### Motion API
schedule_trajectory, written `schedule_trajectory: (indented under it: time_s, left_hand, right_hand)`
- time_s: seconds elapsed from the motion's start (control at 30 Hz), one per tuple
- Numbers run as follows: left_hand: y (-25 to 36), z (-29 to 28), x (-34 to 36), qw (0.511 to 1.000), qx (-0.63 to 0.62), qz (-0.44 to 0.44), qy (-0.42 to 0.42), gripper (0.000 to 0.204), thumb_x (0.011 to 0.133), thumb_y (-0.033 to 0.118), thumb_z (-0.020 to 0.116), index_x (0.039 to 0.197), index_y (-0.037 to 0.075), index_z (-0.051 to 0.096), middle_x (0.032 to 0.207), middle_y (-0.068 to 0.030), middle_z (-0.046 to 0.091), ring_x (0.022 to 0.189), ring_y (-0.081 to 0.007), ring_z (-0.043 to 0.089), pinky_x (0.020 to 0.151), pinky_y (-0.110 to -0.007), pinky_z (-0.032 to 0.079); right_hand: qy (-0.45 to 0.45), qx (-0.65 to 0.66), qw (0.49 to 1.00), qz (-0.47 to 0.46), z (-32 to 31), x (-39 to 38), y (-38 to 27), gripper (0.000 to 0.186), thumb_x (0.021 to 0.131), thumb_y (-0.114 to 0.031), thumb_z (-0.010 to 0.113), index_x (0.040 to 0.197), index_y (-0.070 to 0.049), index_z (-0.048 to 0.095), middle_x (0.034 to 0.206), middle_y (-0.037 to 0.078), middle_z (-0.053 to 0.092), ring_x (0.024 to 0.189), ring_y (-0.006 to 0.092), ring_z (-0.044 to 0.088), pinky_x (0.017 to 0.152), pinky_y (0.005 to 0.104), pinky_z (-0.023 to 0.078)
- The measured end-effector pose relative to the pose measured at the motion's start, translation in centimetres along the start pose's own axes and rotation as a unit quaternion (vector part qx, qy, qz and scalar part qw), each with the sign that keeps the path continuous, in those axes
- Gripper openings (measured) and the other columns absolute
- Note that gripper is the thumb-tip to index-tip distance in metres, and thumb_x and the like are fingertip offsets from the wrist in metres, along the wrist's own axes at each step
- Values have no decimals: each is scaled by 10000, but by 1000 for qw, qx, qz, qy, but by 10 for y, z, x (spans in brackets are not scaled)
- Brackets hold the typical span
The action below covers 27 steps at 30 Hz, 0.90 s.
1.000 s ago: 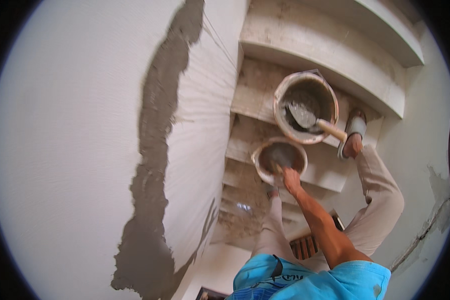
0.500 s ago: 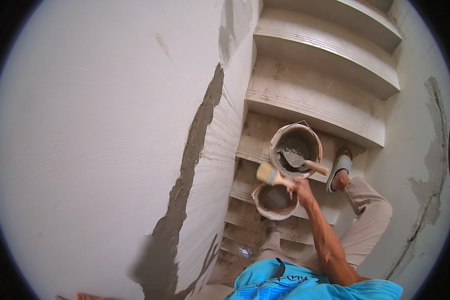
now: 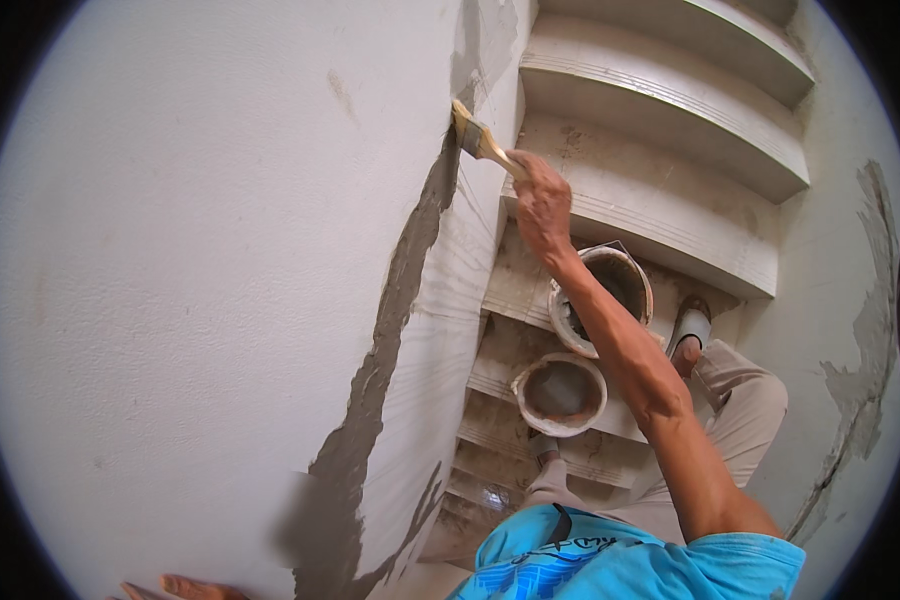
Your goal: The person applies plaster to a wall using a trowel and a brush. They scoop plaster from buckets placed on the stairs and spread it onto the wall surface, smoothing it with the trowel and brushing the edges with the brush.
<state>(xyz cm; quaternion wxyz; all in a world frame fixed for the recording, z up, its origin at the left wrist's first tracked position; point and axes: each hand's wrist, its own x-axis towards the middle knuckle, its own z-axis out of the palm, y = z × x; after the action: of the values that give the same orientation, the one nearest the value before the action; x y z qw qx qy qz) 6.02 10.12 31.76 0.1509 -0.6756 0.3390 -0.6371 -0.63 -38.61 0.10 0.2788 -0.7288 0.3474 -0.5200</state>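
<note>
In the head view, the right hand [image 3: 545,205] is out at the left wall [image 3: 220,250], grip closed around the handle of a paintbrush [image 3: 483,143]. And there's the brush, at the far end of the thick grey mortar strip [image 3: 395,305], bristles apparently touching it, just nearer than a flatter grey patch [image 3: 482,50]. Only part of the left hand [image 3: 202,588] shows, low at the near left edge; whether its grip is spread or pressed together, I can't tell.

Over on the stairs [image 3: 650,230], the small bucket [image 3: 561,433] sits nearer than the big bucket [image 3: 560,322], which is partly behind the right forearm.

Now, doing this well: I'd want damp bristles, not dripping ones, laid nearly flat, with light strokes along the strip. Feather that ragged edge outward, too. Press hard and the mortar could drag or furrow; a loose wrist should keep it even.
</note>
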Motion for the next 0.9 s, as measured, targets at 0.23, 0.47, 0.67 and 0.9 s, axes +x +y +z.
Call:
schedule_trajectory:
  time_s: [0.23, 0.47, 0.67, 0.9]
  left_hand:
    - [11, 3, 7, 999, -35, -19, 22, 524, 1033, 394, 519, 1401, 20, 527, 1501, -294, 387, 1381, -533, 362, 1068, -728, 315]
    - [-1, 4, 0, 1000, -15, 6, 20, 538, 1023, 400, 537, 1391, 7, 535, 1513, -307, 366, 1402, -522, 340, 1071, -719, 313]
    - [6, 4, -1, 998, -51, -40, 11, 552, 1013, 385, 554, 1415, 12, 489, 1536, -317, 314, 1395, -528, 334, 1053, -720, 324]
    - [1, 2, -6, 999, -34, -30, -1, 556, 1011, 376, 561, 1424, 14, 470, 1545, -324, 290, 1401, -522, 322, 1048, -717, 328]
  right_hand:
    - [21, -55, 998, 23, -17, 39, 31, 395, 799, 29, 539, 1158, -46, 684, 973, 187, 704, 876, 337, 681, 817, 394, 522]
    - [-19, 56, 997, 57, -14, -3, 16, 409, 808, 56, 528, 1166, -60, 688, 984, 175, 712, 888, 268, 691, 826, 362, 528]
    - [49, 41, 997, 42, -20, 39, 20, 389, 813, 56, 537, 1151, -57, 692, 954, 152, 709, 834, 245, 673, 774, 348, 517]
    - [-34, 53, 998, 24, -35, -22, 4, 381, 796, 54, 511, 1113, -53, 693, 1015, 162, 691, 866, 322, 670, 807, 387, 521]
